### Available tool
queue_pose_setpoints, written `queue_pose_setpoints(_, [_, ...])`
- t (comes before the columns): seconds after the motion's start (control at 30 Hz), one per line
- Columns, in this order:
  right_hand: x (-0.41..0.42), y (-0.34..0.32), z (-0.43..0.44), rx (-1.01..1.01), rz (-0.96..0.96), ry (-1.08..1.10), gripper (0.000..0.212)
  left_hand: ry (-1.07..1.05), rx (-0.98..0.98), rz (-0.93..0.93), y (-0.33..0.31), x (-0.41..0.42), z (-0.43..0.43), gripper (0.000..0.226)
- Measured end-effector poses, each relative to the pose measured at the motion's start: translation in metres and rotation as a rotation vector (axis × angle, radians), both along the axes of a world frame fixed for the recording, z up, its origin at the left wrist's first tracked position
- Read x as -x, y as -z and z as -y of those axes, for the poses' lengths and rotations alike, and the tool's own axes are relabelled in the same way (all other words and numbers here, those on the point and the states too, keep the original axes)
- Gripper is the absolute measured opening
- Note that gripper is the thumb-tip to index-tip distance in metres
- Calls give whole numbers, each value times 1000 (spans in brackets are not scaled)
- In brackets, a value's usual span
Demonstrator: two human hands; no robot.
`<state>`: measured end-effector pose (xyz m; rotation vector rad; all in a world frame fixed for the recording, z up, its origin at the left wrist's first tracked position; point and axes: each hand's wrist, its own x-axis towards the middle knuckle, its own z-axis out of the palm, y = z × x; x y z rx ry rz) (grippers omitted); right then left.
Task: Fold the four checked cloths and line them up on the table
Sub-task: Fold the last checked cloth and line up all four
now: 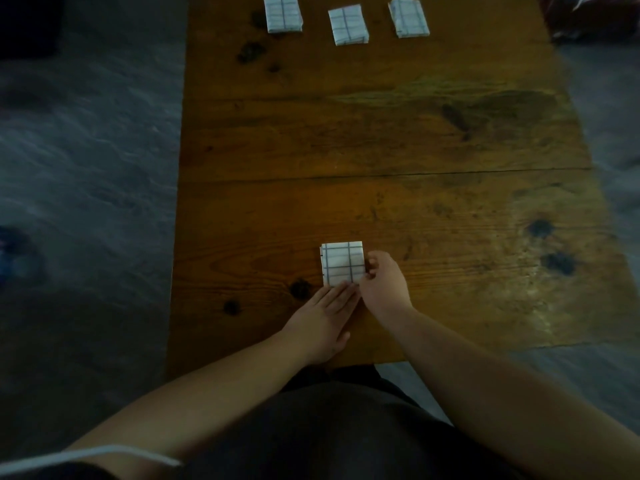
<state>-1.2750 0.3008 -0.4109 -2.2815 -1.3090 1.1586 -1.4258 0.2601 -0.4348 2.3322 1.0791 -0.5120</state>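
4th cloth (341, 264) folded small, near end of worktop (415, 140); row of three folded cloths (348, 26) at far end. Its near edge pressed by flat left hand (325, 317); right hand (382, 285) fingers pinch right edge. Light, floppy (prob unfolds), so grab all layers.

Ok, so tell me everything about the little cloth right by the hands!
The folded cloth is a small, almost square packet of white fabric with thin dark check lines. Layered edges show along its left side. It lies flat on the wooden table, close to the person's end. The left hand presses straight fingers on its near edge, and the right hand pinches its right edge.
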Motion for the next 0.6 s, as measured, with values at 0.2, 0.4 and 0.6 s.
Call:
queue_pose_setpoints(0.2, [12, 10, -21, 160, -42, 187, 37, -112, 65, 141, -8, 2, -4, 73])
queue_pose_setpoints(0.4, [13, 8, -25, 231, -9, 145, 31, -239, 51, 276, -11, 6, -3, 65])
queue_pose_setpoints(0.6, [4, -10, -14, 178, -155, 112, 30, -485, -93, 386, -21, 23, 4, 51])
